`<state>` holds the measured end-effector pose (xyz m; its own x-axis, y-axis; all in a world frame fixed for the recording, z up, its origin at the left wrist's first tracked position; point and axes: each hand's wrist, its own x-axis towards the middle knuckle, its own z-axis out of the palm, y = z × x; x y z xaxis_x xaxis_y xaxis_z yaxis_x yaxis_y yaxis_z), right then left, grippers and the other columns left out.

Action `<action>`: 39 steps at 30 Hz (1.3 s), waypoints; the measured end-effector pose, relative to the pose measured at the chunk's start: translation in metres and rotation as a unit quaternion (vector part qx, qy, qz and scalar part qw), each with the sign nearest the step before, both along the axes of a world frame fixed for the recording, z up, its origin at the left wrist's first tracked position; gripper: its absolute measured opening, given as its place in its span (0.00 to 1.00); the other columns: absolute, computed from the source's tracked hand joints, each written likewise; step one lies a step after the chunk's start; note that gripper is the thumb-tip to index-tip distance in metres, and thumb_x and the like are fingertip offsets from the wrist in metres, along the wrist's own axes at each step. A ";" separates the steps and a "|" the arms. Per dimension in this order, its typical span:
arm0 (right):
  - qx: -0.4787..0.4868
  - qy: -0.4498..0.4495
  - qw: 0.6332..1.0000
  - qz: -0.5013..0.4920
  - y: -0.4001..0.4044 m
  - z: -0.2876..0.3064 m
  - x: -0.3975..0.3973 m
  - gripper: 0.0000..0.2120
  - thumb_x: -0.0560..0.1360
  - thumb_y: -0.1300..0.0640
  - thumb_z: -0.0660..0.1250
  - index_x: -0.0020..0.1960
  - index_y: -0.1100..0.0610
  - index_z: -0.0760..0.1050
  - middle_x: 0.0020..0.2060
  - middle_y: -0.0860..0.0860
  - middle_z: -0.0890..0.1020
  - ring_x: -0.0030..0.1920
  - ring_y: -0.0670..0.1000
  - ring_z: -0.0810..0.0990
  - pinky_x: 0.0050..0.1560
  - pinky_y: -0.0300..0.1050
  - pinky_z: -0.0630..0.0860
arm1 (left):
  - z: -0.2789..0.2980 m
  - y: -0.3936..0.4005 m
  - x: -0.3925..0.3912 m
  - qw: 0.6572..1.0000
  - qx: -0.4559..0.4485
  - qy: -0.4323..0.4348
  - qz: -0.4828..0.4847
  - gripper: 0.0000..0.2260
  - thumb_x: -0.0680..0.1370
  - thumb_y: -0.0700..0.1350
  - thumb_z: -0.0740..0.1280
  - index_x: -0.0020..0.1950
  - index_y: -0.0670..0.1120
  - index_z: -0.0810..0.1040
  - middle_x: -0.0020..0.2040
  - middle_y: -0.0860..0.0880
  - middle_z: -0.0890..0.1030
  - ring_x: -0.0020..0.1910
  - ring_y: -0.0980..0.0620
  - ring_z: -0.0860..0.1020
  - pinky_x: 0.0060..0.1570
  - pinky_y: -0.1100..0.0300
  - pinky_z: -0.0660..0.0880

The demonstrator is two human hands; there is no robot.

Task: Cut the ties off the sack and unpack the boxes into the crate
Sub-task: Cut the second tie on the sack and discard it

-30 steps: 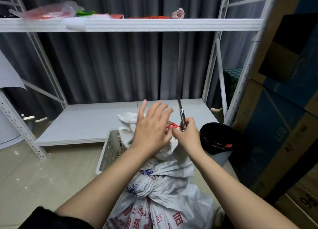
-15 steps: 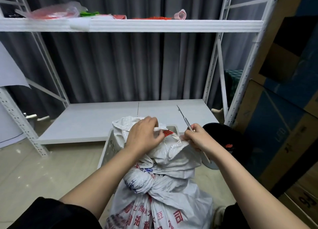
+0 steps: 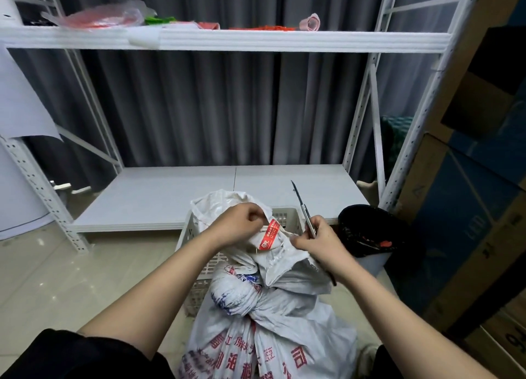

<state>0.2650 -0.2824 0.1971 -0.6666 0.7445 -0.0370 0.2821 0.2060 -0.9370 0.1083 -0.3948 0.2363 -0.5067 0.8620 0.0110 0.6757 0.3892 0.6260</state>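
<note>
Sack (image 3: 270, 330): white woven, red print, upright on the floor against the near side of the crate (image 3: 284, 216); neck bunched and knotted; no box visible.
Tie (image 3: 287, 233): thin pale string at the sack's top, beside a red tag (image 3: 269, 235); appears uncut, though part is hidden by folds.
Left hand (image 3: 242, 223): fingers curled, pinching the sack cloth just left of the tag.
Right hand (image 3: 316, 240): curled round the scissors (image 3: 306, 213), fingertips also at the string; blades closed, point aimed up and away from the sack.
Bin (image 3: 370, 230): black, right of the sack, scraps inside.
Shelf (image 3: 216, 193): low white board behind the crate.
Step in hand, as judged: freeing the top tie.
Method advised: draw the string clear of the cloth with the left hand, turn the blades down, slip one under the string only, snip near the tag.
Risk: nicking the sack or the left fingers, which sit close to the cut.
</note>
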 end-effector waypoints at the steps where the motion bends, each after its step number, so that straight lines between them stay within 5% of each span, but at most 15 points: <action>1: 0.010 0.013 1.000 -0.025 -0.007 -0.004 -0.003 0.13 0.70 0.64 0.71 0.43 0.54 0.67 0.32 0.47 0.71 0.33 0.46 0.69 0.37 0.42 0.66 | 0.001 0.001 0.002 1.000 0.004 0.009 -0.004 0.13 0.75 0.39 0.61 0.56 0.46 0.81 0.53 0.49 0.83 0.53 0.51 0.79 0.52 0.60 0.73; 8: 0.117 0.041 0.986 -0.108 -0.032 -0.014 -0.008 0.13 0.73 0.62 0.66 0.56 0.60 0.67 0.36 0.49 0.75 0.38 0.54 0.73 0.41 0.48 0.69 | -0.011 -0.001 0.009 0.999 0.026 -0.045 -0.014 0.19 0.71 0.53 0.70 0.60 0.51 0.72 0.48 0.52 0.79 0.42 0.53 0.76 0.46 0.57 0.74; 15: 0.193 -0.038 0.980 -0.034 -0.020 -0.007 -0.002 0.14 0.74 0.53 0.67 0.49 0.53 0.61 0.31 0.43 0.71 0.33 0.50 0.70 0.36 0.47 0.66 | -0.011 -0.004 0.001 0.997 0.021 -0.057 -0.051 0.23 0.72 0.46 0.74 0.63 0.46 0.70 0.56 0.51 0.78 0.54 0.52 0.78 0.54 0.60 0.74; 18: 0.142 -0.047 0.989 0.009 -0.006 0.002 0.004 0.14 0.73 0.47 0.69 0.45 0.50 0.64 0.35 0.45 0.75 0.36 0.48 0.72 0.39 0.46 0.68 | -0.012 -0.005 -0.001 0.996 0.014 -0.057 -0.062 0.24 0.71 0.46 0.74 0.64 0.46 0.70 0.57 0.51 0.78 0.56 0.53 0.77 0.56 0.60 0.72; 21: 0.154 -0.061 0.985 0.052 0.005 0.014 0.020 0.08 0.79 0.45 0.59 0.45 0.48 0.68 0.39 0.49 0.79 0.42 0.53 0.76 0.47 0.51 0.70 | -0.014 -0.005 -0.001 0.996 0.017 -0.052 -0.066 0.24 0.71 0.46 0.74 0.63 0.46 0.70 0.57 0.51 0.78 0.56 0.53 0.76 0.56 0.60 0.72; 29: 0.457 -0.215 0.857 0.105 0.007 0.060 0.047 0.12 0.78 0.43 0.60 0.59 0.44 0.69 0.47 0.44 0.80 0.50 0.51 0.79 0.41 0.45 0.69 | -0.016 0.001 0.001 0.998 0.012 -0.019 -0.056 0.29 0.70 0.49 0.74 0.67 0.45 0.68 0.60 0.50 0.77 0.59 0.52 0.75 0.59 0.58 0.72; 34: 0.515 -0.258 0.808 0.126 0.006 0.059 0.042 0.14 0.77 0.41 0.58 0.61 0.42 0.69 0.52 0.47 0.82 0.52 0.55 0.81 0.44 0.48 0.73 | -0.018 0.004 0.002 0.999 0.006 -0.008 -0.046 0.25 0.70 0.48 0.74 0.63 0.45 0.69 0.56 0.50 0.76 0.53 0.51 0.74 0.51 0.60 0.70; 39: 0.524 -0.266 0.800 0.126 0.004 0.062 0.040 0.14 0.77 0.43 0.57 0.61 0.43 0.70 0.51 0.50 0.82 0.52 0.57 0.80 0.43 0.48 0.73 | -0.019 0.003 0.003 0.999 0.008 -0.003 -0.051 0.24 0.70 0.47 0.73 0.63 0.45 0.70 0.59 0.49 0.77 0.53 0.53 0.74 0.51 0.61 0.70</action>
<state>0.3048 -0.2787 0.2593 -0.8978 0.3972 0.1901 0.4089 0.9122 0.0250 0.1113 -0.3913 0.2177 -0.4172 0.9086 0.0217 0.7069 0.3094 0.6360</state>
